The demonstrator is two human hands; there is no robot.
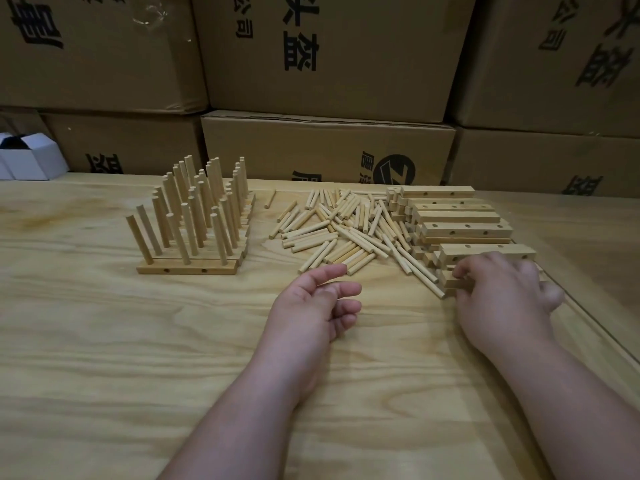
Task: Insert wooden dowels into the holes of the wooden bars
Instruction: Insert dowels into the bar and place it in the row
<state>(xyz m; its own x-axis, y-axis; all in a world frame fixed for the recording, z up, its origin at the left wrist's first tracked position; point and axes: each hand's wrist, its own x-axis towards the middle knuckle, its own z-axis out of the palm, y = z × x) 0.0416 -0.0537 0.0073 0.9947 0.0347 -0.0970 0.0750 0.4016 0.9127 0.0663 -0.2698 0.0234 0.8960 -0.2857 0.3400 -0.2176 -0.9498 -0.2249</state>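
Note:
A heap of loose wooden dowels [341, 226] lies in the middle of the table. To its right is a stack of wooden bars [460, 220] with holes along their sides. On the left stand several finished bars with upright dowels [194, 216] in rows. My right hand [502, 292] reaches onto the near end of the bar stack, and its fingers curl round a bar [457, 284] at the bottom of the pile. My left hand [315, 303] hovers palm up just in front of the dowel heap, fingers loosely curled, holding nothing.
The work surface is a pale plywood table [138, 341] whose right edge [595, 323] runs close beside my right hand. Stacked cardboard boxes [329, 64] form a wall behind it. Small white boxes [31, 157] sit at the far left.

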